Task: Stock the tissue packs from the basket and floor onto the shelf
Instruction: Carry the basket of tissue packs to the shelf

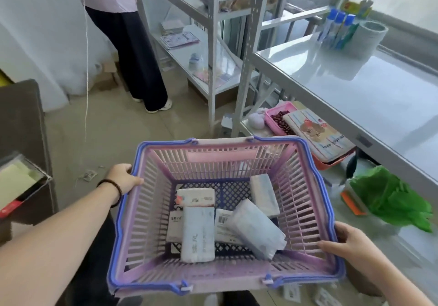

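Observation:
A pink basket [151, 187] with blue handles is held up in front of me, over the floor. My left hand [123, 177] grips its left rim, thumb over the edge. My right hand [348, 241] grips its right rim, fingers curled inside. Several white and pale blue tissue packs [198, 233] lie loose on the basket's bottom. The white shelf [355, 87] stands to the right, its glossy top mostly bare. More tissue packs [291, 292] lie on the floor below the basket's near right corner.
Another person [132, 45] stands at a second white rack [208, 52] ahead. Blue-capped bottles [336, 28] and a grey cup [372, 35] sit at the shelf's far end. The lower shelf holds a pink tray [279, 116], a patterned pouch [317, 135] and a green bag [391, 199]. A brown box [21, 125] stands left.

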